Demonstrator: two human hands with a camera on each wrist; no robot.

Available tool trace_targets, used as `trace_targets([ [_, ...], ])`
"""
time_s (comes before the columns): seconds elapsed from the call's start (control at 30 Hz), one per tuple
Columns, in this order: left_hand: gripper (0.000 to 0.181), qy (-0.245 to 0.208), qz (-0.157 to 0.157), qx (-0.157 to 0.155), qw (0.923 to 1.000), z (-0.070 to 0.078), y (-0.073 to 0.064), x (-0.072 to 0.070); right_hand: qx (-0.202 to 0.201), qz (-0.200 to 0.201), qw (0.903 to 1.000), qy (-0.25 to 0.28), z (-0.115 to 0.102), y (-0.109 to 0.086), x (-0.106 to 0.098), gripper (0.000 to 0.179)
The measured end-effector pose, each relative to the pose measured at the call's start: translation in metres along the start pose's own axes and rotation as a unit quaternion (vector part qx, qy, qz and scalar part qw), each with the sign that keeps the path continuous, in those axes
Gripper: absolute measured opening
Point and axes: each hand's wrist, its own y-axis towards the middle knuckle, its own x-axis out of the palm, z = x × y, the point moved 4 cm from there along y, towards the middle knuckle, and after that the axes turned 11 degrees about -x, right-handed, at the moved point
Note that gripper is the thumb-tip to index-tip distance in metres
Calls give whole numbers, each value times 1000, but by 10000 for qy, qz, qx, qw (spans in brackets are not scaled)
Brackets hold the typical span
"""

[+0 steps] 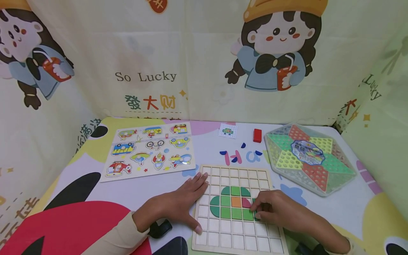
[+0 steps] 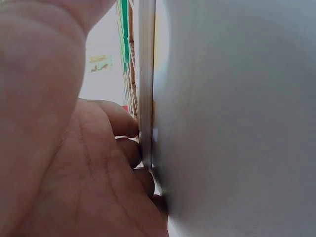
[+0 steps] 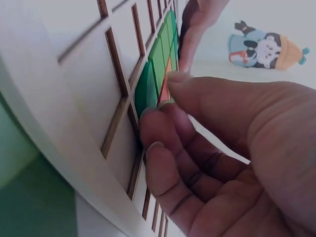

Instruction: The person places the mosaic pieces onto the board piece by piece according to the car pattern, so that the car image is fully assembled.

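A wooden grid board (image 1: 220, 240) lies in front of me, with a pattern of light green squares (image 1: 225, 200), dark green rounded pieces (image 1: 215, 211), an orange square (image 1: 236, 202) and a red rounded piece (image 1: 246, 203) in its cells. My left hand (image 1: 180, 202) rests on the board's left edge, fingers spread, thumb near the lower left. Curled fingers of my right hand (image 1: 280, 212) touch the pattern's right side, by the red piece. In the right wrist view, fingertips meet a dark green piece (image 3: 144, 89); whether they pinch it is hidden.
Dark blue rounded pieces (image 1: 243, 145) lie beyond the board, near a pattern card (image 1: 227, 131) and a red block (image 1: 257, 135). A vehicle puzzle board (image 1: 149, 150) is at the left, a hexagonal checkers box (image 1: 310, 157) at the right. A printed curtain (image 1: 204, 71) hangs behind.
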Motion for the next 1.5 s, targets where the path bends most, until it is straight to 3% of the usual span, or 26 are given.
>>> trace_targets([
  [0.33,122,-26,-3,6,10000,1,0,-1,502,841,9932,-633,11,12,-28,7],
  [0.9,123,-10,-2,-23,10000,1,-2,-1,1259,1933,9609,-1529,42,34,-74,12],
  [1.17,123,1,2,20,10000,1,-1,0,1819,2093,9461,-1673,61,47,-93,16],
  [1.5,123,-10,9,36,10000,-1,-1,1,2122,2028,9420,-1628,77,61,-100,19],
])
